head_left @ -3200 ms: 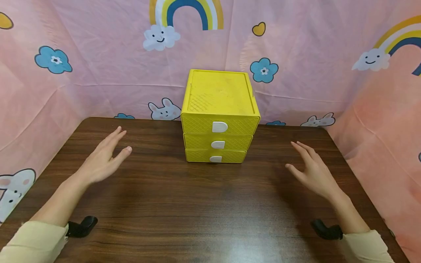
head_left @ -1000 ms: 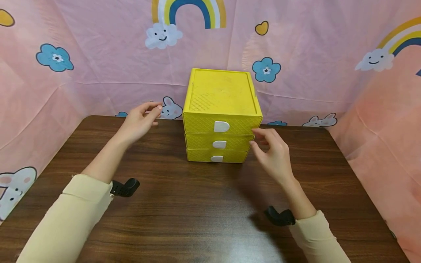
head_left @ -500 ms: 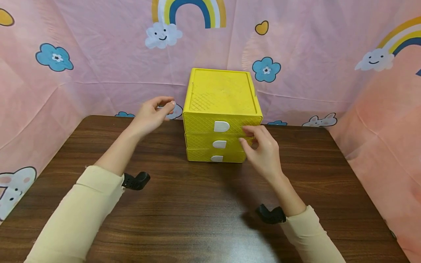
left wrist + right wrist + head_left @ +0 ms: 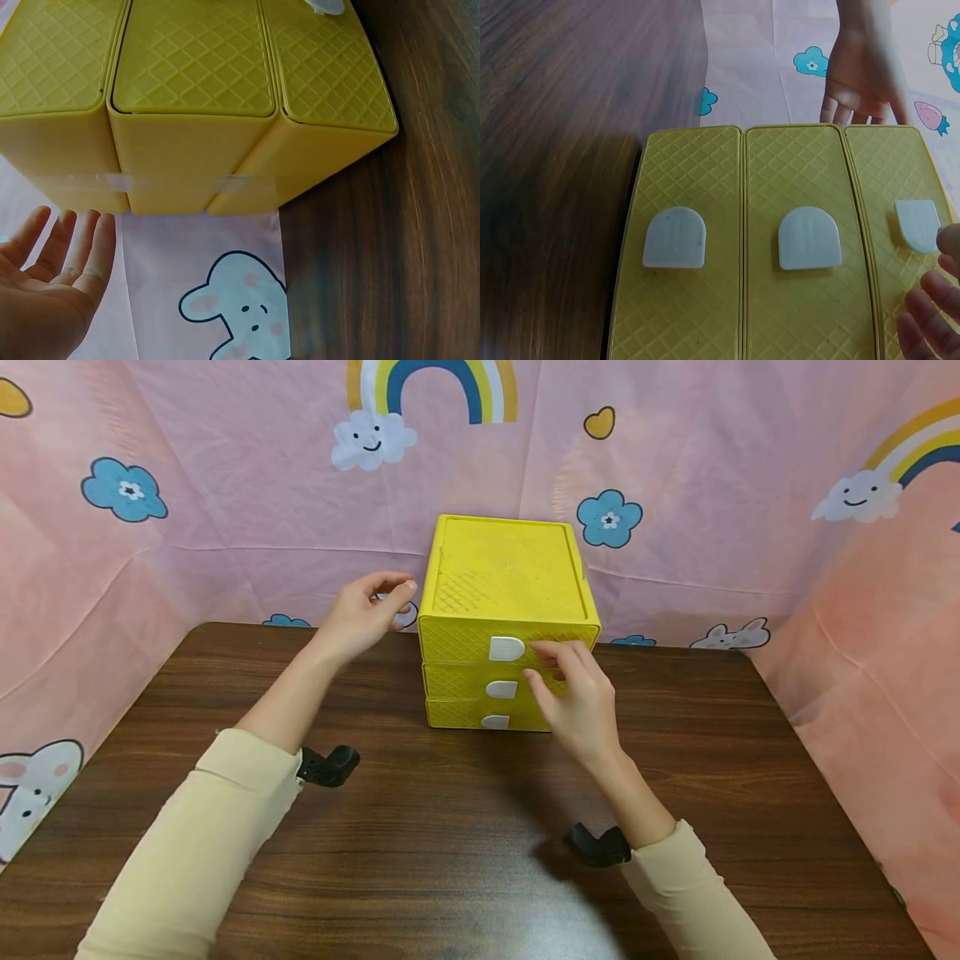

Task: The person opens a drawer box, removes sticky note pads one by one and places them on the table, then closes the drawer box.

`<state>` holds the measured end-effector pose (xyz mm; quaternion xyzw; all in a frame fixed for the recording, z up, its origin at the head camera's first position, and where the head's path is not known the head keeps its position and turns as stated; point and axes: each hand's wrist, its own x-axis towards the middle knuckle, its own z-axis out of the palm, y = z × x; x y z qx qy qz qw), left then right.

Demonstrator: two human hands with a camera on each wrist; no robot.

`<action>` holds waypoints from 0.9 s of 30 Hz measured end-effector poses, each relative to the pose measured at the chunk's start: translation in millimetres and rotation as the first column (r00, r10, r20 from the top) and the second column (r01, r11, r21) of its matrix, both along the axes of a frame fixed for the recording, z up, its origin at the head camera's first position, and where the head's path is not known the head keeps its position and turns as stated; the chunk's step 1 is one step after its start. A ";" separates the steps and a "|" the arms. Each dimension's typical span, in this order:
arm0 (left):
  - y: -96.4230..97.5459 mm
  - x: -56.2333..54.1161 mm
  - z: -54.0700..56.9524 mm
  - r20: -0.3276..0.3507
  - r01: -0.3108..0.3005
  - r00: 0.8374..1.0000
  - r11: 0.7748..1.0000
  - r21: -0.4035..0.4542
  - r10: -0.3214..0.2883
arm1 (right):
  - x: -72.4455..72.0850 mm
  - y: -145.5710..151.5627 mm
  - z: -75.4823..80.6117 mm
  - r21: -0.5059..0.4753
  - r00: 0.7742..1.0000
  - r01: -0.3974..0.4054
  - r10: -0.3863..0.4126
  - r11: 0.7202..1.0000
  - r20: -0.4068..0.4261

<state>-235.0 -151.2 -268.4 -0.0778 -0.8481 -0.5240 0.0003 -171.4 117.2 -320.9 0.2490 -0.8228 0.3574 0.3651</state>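
Note:
A yellow drawer unit [image 4: 510,572] with three closed drawers stands at the back of the table. Each drawer front has a lattice pattern and a white handle; the top handle [image 4: 507,648] is the one nearest my right hand [image 4: 581,697]. The right fingers are bent a little and hold nothing, just right of that handle. In the right wrist view, the right thumb [image 4: 949,238] overlaps the edge of the top handle. My left hand [image 4: 367,614] hovers beside the unit's upper left side, holding nothing. Its fingers [image 4: 96,255] extend toward the side wall in the left wrist view.
The unit rests on a dark wooden table [image 4: 420,852]. Behind it and at both sides hangs a pink cloth [image 4: 247,485] printed with rainbows, flowers and rabbits. A black wrist mount [image 4: 330,766] sits on the left wrist, another black mount [image 4: 597,845] on the right.
From wide apart, both hands have come inward to the drawer unit. Over the last second the right hand moved left across the front toward the top handle, the left hand rightward. The drawers stayed closed.

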 end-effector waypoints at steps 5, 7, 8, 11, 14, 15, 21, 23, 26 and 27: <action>4.2 -1.9 1.4 -0.009 -0.012 1.000 0.999 0.035 0.012 | -2.1 -6.4 0.0 -0.021 1.000 0.003 -0.003 1.000 -0.008; 5.7 -2.4 2.4 -0.004 -0.021 1.000 0.999 0.038 0.021 | -3.3 -9.4 -0.1 -0.030 1.000 0.006 -0.007 1.000 -0.018; 6.5 -2.6 3.2 -0.003 -0.024 1.000 0.999 0.039 0.024 | -3.8 -10.9 0.0 -0.034 1.000 0.010 -0.011 0.999 -0.024; 9.4 -3.5 5.4 0.005 -0.031 1.000 0.999 0.035 0.031 | -4.4 -15.0 0.7 -0.037 0.999 0.020 -0.021 0.999 -0.039; 11.8 -4.1 7.2 0.006 -0.024 1.000 0.999 0.038 0.023 | -3.9 -18.7 2.2 -0.031 0.999 0.026 -0.027 0.999 -0.042; 12.6 -4.3 7.5 0.005 -0.020 1.000 0.999 0.040 0.020 | -3.6 -19.8 2.7 -0.031 0.999 0.027 -0.029 0.999 -0.041; 16.4 -4.6 8.1 0.001 -0.005 1.000 0.999 0.043 0.005 | -3.5 -25.0 4.2 -0.038 0.998 0.046 -0.047 0.998 -0.036; 17.3 -4.5 8.3 0.005 -0.003 1.000 0.999 0.043 0.002 | -4.1 -26.0 4.3 -0.034 0.998 0.056 -0.057 0.998 -0.035; 18.2 -4.1 8.4 0.007 -0.005 1.000 0.999 0.039 0.005 | -5.3 -27.1 4.2 -0.030 0.997 0.068 -0.069 0.997 -0.038; 18.4 -4.1 8.4 0.006 -0.006 1.000 0.999 0.038 0.006 | -5.6 -27.5 4.2 -0.028 0.996 0.074 -0.075 0.997 -0.039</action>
